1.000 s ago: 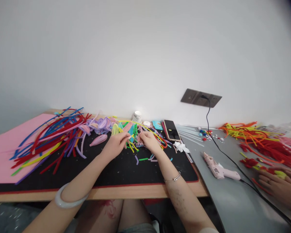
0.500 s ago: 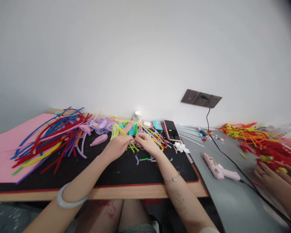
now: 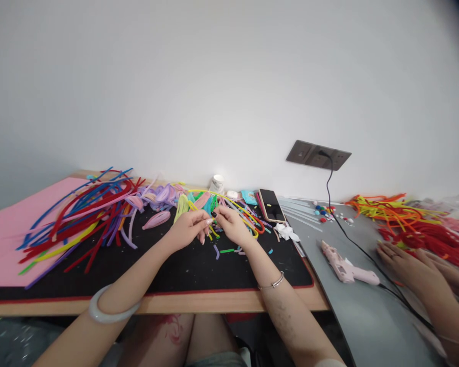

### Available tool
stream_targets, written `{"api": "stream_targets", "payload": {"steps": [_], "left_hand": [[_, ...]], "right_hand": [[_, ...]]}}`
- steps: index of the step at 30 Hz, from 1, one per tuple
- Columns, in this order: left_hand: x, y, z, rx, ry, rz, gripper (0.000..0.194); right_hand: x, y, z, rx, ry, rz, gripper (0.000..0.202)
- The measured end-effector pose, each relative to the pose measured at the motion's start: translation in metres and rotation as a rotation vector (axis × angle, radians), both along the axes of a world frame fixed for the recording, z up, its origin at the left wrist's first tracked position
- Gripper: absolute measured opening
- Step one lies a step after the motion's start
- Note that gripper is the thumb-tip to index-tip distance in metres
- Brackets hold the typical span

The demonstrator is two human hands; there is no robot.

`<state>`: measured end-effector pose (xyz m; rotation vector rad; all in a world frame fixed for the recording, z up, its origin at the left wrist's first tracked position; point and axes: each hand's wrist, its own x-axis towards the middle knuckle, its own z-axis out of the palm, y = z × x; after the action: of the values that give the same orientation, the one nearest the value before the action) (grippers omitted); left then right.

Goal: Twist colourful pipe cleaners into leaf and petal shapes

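My left hand (image 3: 188, 228) and my right hand (image 3: 234, 224) meet over the middle of the black mat (image 3: 168, 272), fingertips close together. Both are closed in a pinch. A small dark spot (image 3: 213, 214) shows at the fingertips of my right hand; it is too small to name. Just behind my hands lie bundles of pipe cleaners, among them pale yellow ones (image 3: 181, 206) and pink ones (image 3: 202, 200). Short cut pieces, such as a green one (image 3: 227, 251), lie on the mat below my right hand.
Loose red and blue pipe cleaners (image 3: 95, 204) spread over a pink sheet (image 3: 7, 239) at left. A paper cup (image 3: 217, 183), phone (image 3: 271, 206) and crumpled tissue (image 3: 286, 232) stand or lie behind. Right, a corded glue gun (image 3: 346, 265) lies near another person's hands (image 3: 413, 265).
The fingers of my left hand have turned and curled, with its lower fingers now showing beneath. My right hand has barely moved. The other person's hands have moved left over the red pipe cleaners.
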<state>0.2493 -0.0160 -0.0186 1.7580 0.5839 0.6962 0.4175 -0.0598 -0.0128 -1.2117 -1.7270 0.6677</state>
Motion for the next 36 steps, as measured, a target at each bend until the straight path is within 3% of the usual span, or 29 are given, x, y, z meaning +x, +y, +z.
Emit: {"api": "stream_targets", "payload": {"steps": [5, 8, 13, 17, 20, 23, 29, 36], "left_hand": [[0.001, 0.002, 0.000, -0.407, -0.220, -0.130, 0.030], [-0.001, 0.003, -0.002, -0.434, -0.245, -0.155, 0.029], [-0.003, 0.003, -0.003, -0.105, -0.162, -0.062, 0.023], [-0.005, 0.000, 0.000, 0.300, 0.009, -0.009, 0.020], [-0.007, 0.000, 0.000, 0.514, 0.090, 0.028, 0.021], [-0.008, 0.001, -0.002, 0.557, 0.117, 0.056, 0.021], [-0.007, -0.002, 0.003, 0.412, 0.079, 0.051, 0.019], [-0.003, -0.001, 0.001, -0.073, -0.071, -0.044, 0.025]], "right_hand": [[-0.007, -0.004, 0.003, 0.134, 0.033, -0.029, 0.022], [-0.008, -0.005, 0.002, 0.152, 0.079, -0.044, 0.029], [-0.001, 0.000, -0.004, -0.167, 0.290, -0.017, 0.050], [0.000, 0.003, -0.007, -0.446, 0.402, 0.029, 0.042], [0.000, 0.002, -0.005, -0.522, 0.435, 0.077, 0.032], [0.000, -0.001, -0.002, -0.516, 0.457, 0.120, 0.027], [0.002, -0.004, 0.005, -0.379, 0.368, 0.180, 0.030], [0.003, -0.007, 0.011, -0.126, 0.073, 0.124, 0.027]]}}
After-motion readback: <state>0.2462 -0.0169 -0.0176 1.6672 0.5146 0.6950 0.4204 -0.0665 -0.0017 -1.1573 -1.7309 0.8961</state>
